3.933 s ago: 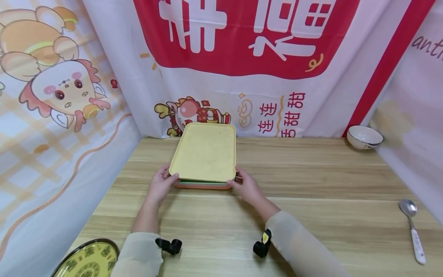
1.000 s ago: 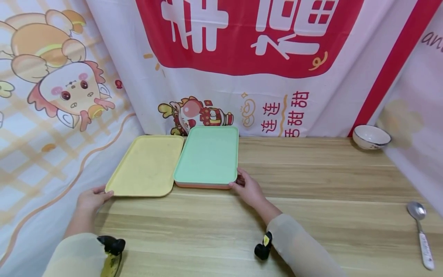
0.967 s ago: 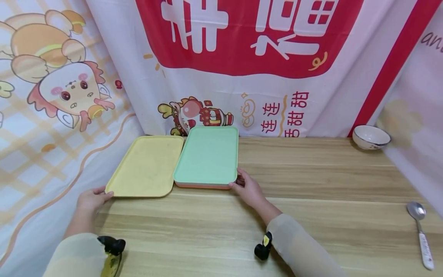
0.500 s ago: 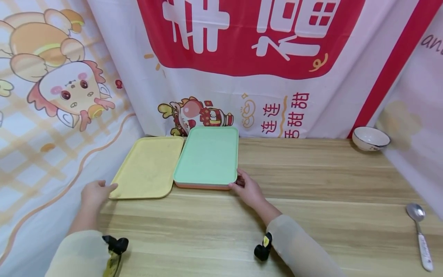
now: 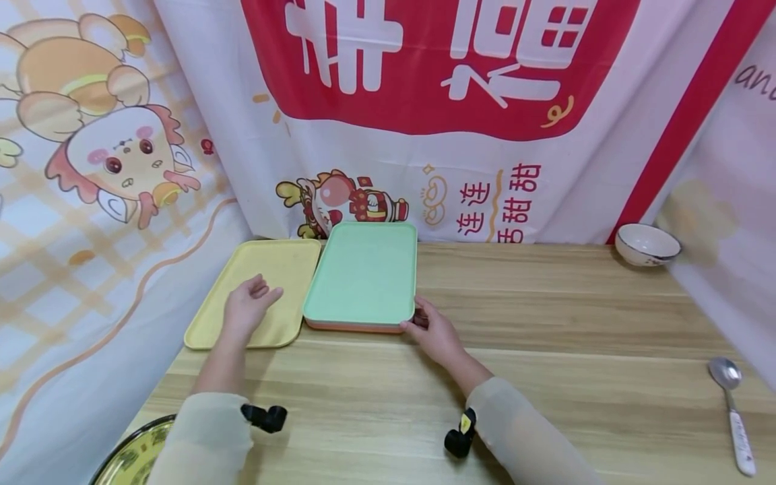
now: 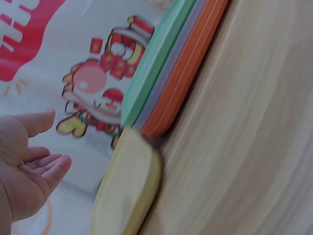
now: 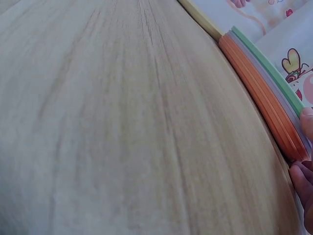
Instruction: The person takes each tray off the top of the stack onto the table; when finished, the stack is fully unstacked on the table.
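Note:
A yellow tray (image 5: 267, 276) lies flat on the wooden table (image 5: 545, 323), left of a stack of trays (image 5: 364, 276) with a green one on top and lilac and orange ones (image 6: 188, 58) beneath. My left hand (image 5: 245, 310) hovers over the yellow tray's near half, fingers relaxed and apart (image 6: 34, 161), holding nothing. My right hand (image 5: 427, 330) grips the stack's near right corner, thumb (image 7: 308, 122) on the top rim and fingers (image 7: 303, 181) curled at the lower edge.
A white bowl (image 5: 647, 244) sits at the back right by the cloth. A spoon (image 5: 730, 404) lies near the right edge. A round patterned plate (image 5: 136, 455) shows at the near left corner. Printed banners (image 5: 424, 101) wall the table's back and sides.
The yellow tray came off the stack and now lies to its left. My left hand let go of its near left corner and moved right over it. The right hand stayed put.

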Tool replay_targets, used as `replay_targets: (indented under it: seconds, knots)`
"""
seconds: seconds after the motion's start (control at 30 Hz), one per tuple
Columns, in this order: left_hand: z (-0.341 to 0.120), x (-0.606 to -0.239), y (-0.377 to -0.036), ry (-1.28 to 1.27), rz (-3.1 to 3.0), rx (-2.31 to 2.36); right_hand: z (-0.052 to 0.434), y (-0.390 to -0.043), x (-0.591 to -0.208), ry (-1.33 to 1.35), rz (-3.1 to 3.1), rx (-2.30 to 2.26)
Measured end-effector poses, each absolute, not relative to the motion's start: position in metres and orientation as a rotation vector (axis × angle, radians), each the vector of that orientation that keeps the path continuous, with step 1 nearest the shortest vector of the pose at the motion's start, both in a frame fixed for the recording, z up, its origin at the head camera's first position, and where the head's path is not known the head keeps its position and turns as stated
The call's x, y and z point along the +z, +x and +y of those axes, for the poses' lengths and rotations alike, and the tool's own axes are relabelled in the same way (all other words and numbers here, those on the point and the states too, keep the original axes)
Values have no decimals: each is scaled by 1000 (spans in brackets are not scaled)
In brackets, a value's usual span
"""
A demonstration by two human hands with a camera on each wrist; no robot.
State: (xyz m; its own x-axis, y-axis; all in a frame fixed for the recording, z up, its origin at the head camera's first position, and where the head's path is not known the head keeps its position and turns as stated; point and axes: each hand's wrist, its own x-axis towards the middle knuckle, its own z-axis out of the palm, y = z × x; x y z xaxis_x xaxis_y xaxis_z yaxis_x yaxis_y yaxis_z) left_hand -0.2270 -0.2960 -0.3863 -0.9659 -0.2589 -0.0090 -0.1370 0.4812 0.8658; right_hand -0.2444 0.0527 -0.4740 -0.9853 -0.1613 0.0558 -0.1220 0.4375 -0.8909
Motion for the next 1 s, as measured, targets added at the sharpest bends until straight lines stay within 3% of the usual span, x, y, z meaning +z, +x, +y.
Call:
replay_targets:
  seconds: [0.5, 1.0]
  knots:
    - [-229, -436, -207, 395, -2330, -1840, 53, -245, -473, -268, 2617, -1645]
    - [-218, -463, -207, 444, -2204, -1882, 52, -245, -471, -246, 2601, -1636]
